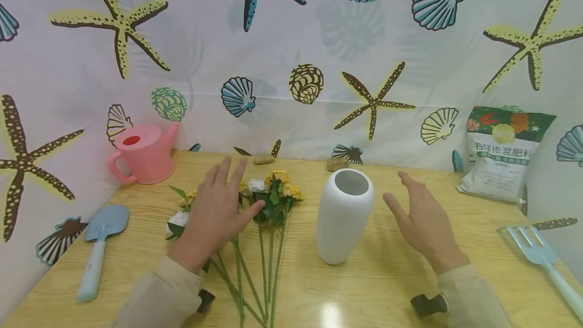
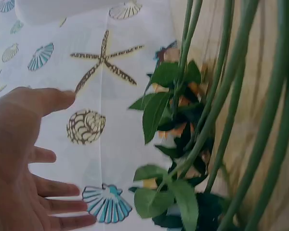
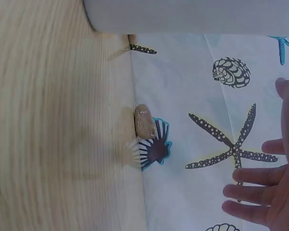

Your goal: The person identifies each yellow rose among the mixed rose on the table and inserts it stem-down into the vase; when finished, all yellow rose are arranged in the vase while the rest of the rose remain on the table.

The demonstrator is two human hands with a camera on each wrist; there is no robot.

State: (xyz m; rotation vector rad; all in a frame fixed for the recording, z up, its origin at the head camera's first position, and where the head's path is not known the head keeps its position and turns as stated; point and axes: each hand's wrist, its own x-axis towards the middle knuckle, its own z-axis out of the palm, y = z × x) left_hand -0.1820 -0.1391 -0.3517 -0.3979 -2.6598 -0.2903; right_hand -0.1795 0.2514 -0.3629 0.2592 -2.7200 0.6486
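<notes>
sleeves (image 1: 157, 295) outstretched, left fingers (image 1: 222, 173) spread over flowers (image 1: 274, 197), right fingers (image 1: 412, 186) near vase (image 1: 340, 227)

The upright, white-and-green plastic bag (image 1: 496, 178) carries large dark Chinese characters (image 1: 503, 150) ending in 掺混肥料. Smaller lettering on the narrow green strip (image 1: 501, 158) beneath is too blurred to read.

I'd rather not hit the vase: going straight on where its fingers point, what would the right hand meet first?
Probably the cloth behind the table, near a starfish print, though depth is unclear; the white vase stands left of that line.
</notes>
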